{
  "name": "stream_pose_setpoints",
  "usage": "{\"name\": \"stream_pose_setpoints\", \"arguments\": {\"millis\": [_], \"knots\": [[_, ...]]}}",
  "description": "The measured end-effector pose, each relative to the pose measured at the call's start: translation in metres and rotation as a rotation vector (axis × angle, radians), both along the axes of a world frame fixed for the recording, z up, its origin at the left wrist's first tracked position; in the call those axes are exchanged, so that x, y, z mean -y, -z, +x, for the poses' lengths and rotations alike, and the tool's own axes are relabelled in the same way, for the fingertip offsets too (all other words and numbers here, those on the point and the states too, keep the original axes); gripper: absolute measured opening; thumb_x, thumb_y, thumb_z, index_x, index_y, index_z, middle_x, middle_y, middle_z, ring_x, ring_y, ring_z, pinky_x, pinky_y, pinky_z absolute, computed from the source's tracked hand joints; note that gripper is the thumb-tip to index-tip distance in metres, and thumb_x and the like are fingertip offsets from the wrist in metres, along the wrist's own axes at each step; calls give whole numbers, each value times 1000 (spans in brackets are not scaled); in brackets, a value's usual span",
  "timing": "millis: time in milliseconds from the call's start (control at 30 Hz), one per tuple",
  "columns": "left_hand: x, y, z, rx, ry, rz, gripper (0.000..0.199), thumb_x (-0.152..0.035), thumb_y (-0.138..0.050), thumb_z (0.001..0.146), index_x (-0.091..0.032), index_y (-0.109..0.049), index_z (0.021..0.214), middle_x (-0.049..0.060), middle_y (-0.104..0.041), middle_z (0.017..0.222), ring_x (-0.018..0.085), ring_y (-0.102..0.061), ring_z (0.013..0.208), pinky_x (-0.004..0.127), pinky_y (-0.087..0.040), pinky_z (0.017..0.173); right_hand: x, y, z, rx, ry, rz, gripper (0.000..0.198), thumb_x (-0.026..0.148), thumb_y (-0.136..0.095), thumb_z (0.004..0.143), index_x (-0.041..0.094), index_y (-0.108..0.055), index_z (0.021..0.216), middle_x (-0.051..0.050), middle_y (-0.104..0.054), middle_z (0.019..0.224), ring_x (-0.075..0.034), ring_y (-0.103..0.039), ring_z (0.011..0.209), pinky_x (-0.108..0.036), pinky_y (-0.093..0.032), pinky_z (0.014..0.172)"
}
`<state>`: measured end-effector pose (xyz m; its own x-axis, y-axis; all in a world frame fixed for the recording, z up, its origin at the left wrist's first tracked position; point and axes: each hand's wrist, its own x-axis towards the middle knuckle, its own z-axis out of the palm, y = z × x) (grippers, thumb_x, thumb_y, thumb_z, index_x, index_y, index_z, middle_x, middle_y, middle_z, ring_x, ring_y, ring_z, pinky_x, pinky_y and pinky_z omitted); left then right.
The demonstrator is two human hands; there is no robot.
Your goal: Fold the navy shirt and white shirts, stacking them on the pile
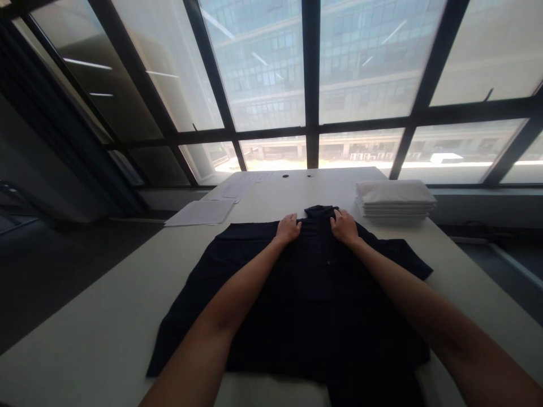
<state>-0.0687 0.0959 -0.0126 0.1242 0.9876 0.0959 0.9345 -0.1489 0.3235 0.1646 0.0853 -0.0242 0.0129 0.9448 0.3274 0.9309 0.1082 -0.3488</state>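
Observation:
A dark navy shirt (297,294) lies spread on the white table, its collar (318,211) at the far edge and a small light spot, perhaps a button, on its front. My left hand (289,228) is closed on the fabric at the shirt's upper edge, left of the collar. Just right of the collar, my right hand (344,227) has its fingers curled around the cloth. One sleeve (405,257) reaches out to the right under my right forearm. My forearms cover parts of both sides, and the fingertips are partly hidden.
On the right of the white table (102,311) stands a stack of folded white cloth (394,198). Sheets of paper (201,212) lie at the left edge. Two small holes are near the table's far end, before large windows (263,68). A dark curtain hangs at left.

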Motion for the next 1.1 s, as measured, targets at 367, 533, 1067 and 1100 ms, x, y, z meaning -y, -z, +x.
{"name": "stream_pose_setpoints", "arguments": {"millis": [367,533,1067,1100], "knots": [[-95,-1,46,293,-184,-67,46,-43,-70,89,-18,-63,126,14,-73,121,26,-69,111,37,-52,93,-106,-3,12,-470,207,-201,53,37,-70,83,10,-61,128,-21,-66,128,-32,-63,118,-42,-49,100],[-104,14,50,419,-166,24,43,-26,-70,89,-20,-60,131,5,-76,105,15,-72,92,23,-53,82,-128,13,8,-598,120,-117,61,23,-61,83,8,-50,141,-17,-69,125,-22,-69,103,-31,-54,90],[-89,13,43,68,23,196,20,-28,-59,100,-21,-75,109,10,-65,114,22,-65,107,30,-47,102,-101,12,-8,-70,-91,78,38,18,-43,94,16,-72,119,-14,-67,124,-29,-53,121,-40,-39,106],[-90,10,41,54,48,181,19,-29,-61,99,-21,-77,107,9,-67,112,22,-66,106,30,-48,101,-100,12,-10,-36,-149,40,36,20,-44,95,16,-73,117,-13,-68,124,-28,-55,120,-38,-39,106]]}}
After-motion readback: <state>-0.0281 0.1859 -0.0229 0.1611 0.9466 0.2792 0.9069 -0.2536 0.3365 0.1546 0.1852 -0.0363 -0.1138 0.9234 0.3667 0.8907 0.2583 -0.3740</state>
